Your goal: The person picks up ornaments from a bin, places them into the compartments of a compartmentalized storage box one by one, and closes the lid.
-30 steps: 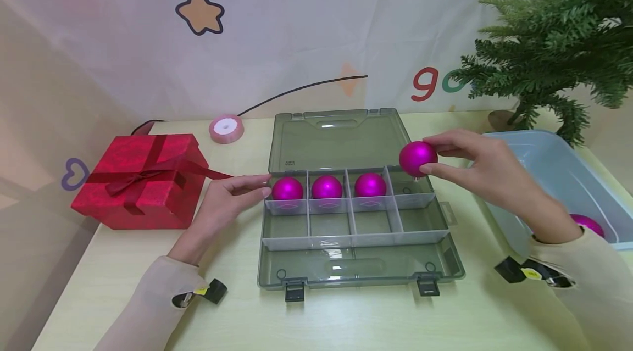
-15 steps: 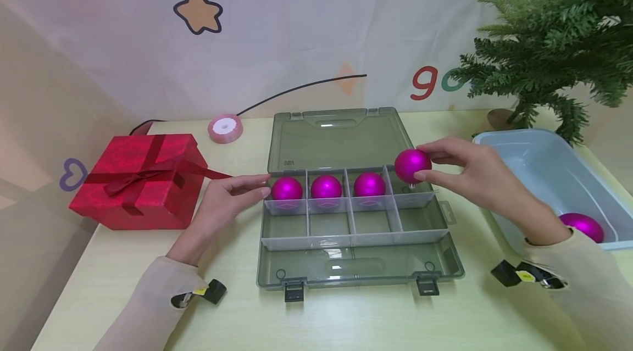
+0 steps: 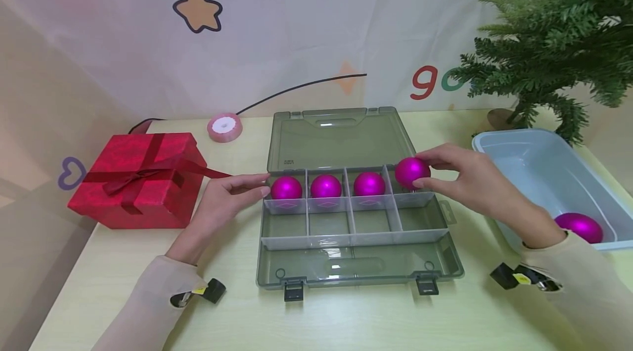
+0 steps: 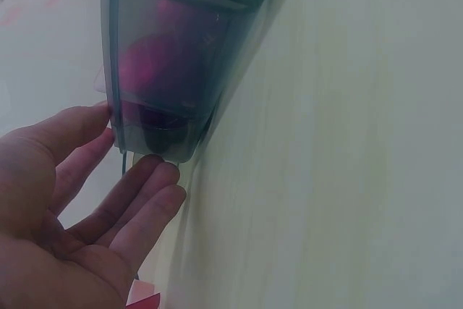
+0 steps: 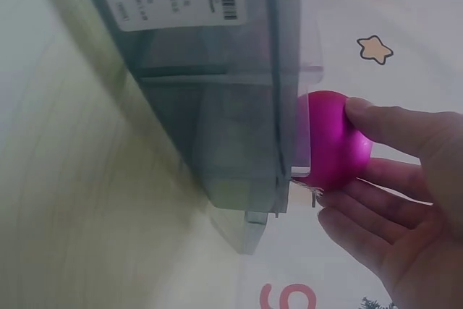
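Observation:
A magenta Christmas ball (image 3: 410, 172) is pinched between the thumb and fingers of my right hand (image 3: 467, 180). It sits partly down in the back right compartment of the grey-green divided box (image 3: 356, 264), its metal cap pointing down. The right wrist view shows this ball (image 5: 336, 139) at the box rim with the thumb on top. Three more magenta balls, left (image 3: 287, 188), middle (image 3: 326, 187) and right (image 3: 369, 184), fill the other back compartments. My left hand (image 3: 225, 200) touches the box's back left corner with fairly straight fingers; the left wrist view shows these fingers (image 4: 148, 211) against the wall.
The box's lid (image 3: 341, 139) lies open behind it. To the right stands a pale blue bin (image 3: 524, 159) with a magenta ball (image 3: 581, 227) inside, below a small artificial tree (image 3: 554, 49). At left are a red gift box (image 3: 143, 180) and a pink ribbon roll (image 3: 225, 127).
My right hand has moved slightly left and lowered its Christmas ball into the back right compartment. The left hand stays at the box corner.

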